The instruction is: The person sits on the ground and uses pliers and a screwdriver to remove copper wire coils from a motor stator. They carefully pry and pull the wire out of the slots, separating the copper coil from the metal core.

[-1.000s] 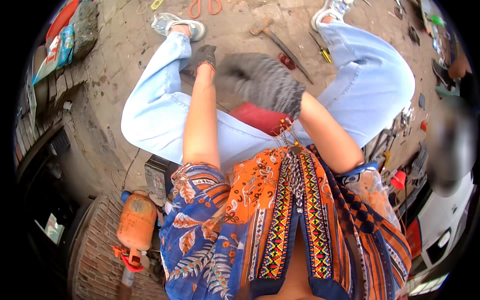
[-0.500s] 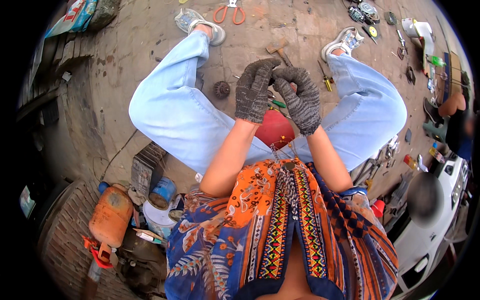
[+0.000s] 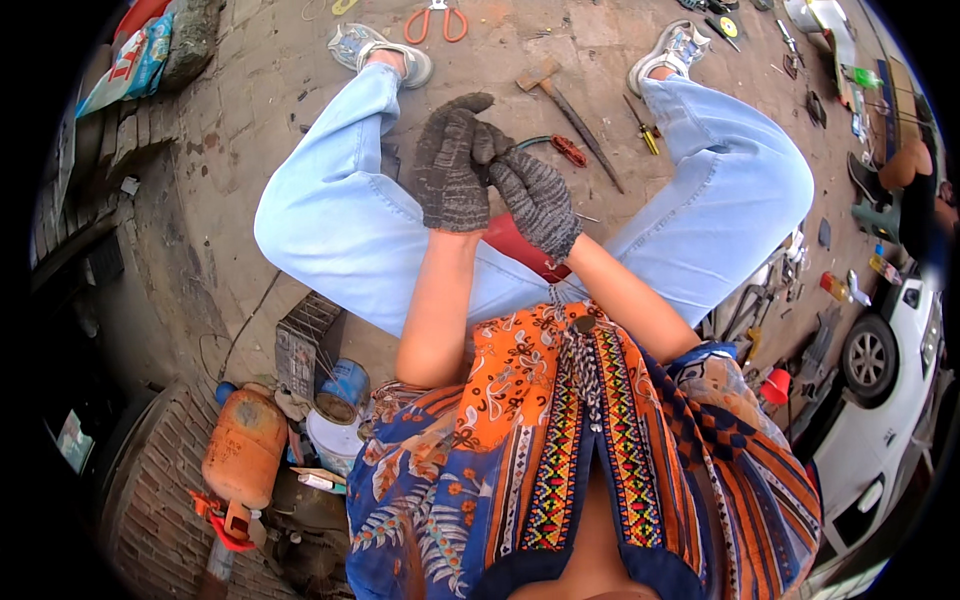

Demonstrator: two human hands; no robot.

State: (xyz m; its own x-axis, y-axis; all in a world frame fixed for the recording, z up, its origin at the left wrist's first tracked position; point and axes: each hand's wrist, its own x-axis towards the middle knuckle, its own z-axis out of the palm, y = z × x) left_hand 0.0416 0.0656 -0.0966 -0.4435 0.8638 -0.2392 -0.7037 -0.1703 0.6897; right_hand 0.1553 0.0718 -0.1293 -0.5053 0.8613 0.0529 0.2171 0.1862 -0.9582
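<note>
Both my hands wear dark grey knit gloves and meet between my knees. My left hand has its fingers bent in toward the right one, with one finger stretched along the top. Fingers of my right hand are pinched together against the left fingertips. Whatever lies between them is hidden by the gloves. Just beyond the right hand is a reddish bundle with a dark greenish strand running toward the gloves; whether it joins the hands I cannot tell. Below the hands shows a red rounded surface.
A hammer and a yellow-handled screwdriver lie on the paved ground ahead. Red-handled scissors are farther out. At left stand an orange gas cylinder and a blue can. A white car is at right, a person beyond.
My joined hands have shifted left and slightly nearer my left knee. The hammer and the reddish bundle, partly covered before, now show more fully. The view has also turned somewhat.
</note>
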